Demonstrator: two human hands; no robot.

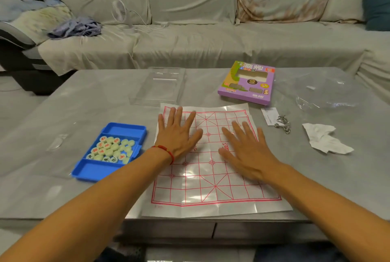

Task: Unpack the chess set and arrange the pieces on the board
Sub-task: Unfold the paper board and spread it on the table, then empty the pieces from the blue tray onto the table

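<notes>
The paper board lies flat near the front of the grey worktop. The left hand and the right hand press down on it, each grip loose with fingers spread, holding nothing. Left of the board, a blue tray holds the round pieces. Farther back lies the purple box.

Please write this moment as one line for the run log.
stage: flattening board | left hand: flat on paper board | right hand: flat on board | pieces: in blue tray
</notes>
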